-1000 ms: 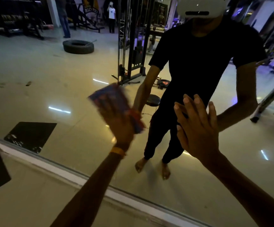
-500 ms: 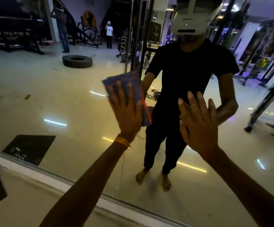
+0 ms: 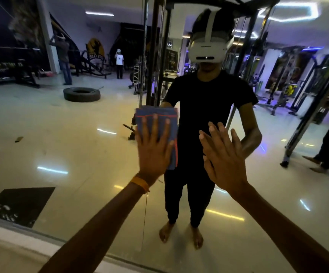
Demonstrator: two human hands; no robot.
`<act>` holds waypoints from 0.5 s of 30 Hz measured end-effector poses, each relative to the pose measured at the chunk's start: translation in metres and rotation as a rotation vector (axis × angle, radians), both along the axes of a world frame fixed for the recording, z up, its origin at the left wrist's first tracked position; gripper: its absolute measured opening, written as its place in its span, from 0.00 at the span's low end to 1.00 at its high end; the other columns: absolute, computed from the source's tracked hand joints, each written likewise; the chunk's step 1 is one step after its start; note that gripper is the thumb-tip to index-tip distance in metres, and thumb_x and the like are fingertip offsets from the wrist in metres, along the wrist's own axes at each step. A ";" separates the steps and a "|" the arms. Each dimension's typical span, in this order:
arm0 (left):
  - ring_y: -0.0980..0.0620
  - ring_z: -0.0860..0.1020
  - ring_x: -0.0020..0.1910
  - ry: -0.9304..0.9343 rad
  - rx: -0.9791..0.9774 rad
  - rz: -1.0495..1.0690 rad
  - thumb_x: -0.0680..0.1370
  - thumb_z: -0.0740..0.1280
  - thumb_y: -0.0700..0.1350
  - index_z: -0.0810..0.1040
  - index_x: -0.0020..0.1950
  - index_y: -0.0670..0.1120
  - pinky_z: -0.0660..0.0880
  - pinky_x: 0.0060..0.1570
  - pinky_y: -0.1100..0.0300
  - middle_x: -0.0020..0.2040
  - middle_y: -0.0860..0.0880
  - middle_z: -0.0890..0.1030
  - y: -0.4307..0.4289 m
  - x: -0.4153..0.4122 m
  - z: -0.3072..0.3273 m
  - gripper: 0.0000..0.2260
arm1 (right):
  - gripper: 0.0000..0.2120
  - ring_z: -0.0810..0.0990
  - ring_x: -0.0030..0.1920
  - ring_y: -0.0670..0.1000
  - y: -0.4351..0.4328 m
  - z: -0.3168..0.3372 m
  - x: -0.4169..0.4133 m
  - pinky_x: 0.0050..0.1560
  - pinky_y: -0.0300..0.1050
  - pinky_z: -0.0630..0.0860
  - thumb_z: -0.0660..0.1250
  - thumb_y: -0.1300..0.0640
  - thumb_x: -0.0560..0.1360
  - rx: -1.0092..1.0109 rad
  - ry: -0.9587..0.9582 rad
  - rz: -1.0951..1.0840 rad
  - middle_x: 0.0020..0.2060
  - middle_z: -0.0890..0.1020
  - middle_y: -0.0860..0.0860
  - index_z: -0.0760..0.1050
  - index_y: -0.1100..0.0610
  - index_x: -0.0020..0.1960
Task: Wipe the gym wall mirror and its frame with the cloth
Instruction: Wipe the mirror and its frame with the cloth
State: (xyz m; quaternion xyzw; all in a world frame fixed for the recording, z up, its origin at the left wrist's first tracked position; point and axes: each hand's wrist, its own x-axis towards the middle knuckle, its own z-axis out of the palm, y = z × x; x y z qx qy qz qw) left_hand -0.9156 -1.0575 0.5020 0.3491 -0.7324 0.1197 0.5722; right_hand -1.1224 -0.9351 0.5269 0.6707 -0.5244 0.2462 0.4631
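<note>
The wall mirror fills nearly the whole head view and reflects the gym floor and a person in black. A folded blue cloth with a red stripe lies flat against the glass. My left hand presses it there with straight, spread fingers. My right hand is flat on the glass just to the right of the cloth, fingers straight, holding nothing. The mirror's pale bottom frame runs along the lower left, sloping down to the right.
In the reflection are a tyre on the floor, a cable machine behind the person, weight racks at the right, and people standing far off. A dark floor tile shows low on the left.
My left hand has slid the cloth up and to the right across the glass. The view has tilted upward. My right hand stays flat on the mirror.
</note>
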 end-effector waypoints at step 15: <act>0.42 0.40 0.84 -0.215 -0.175 -0.031 0.87 0.47 0.58 0.45 0.84 0.51 0.38 0.81 0.41 0.85 0.47 0.42 0.004 -0.002 0.053 0.27 | 0.26 0.56 0.82 0.62 -0.009 0.071 0.015 0.80 0.65 0.50 0.55 0.50 0.84 -0.130 -0.105 0.002 0.81 0.62 0.59 0.64 0.58 0.80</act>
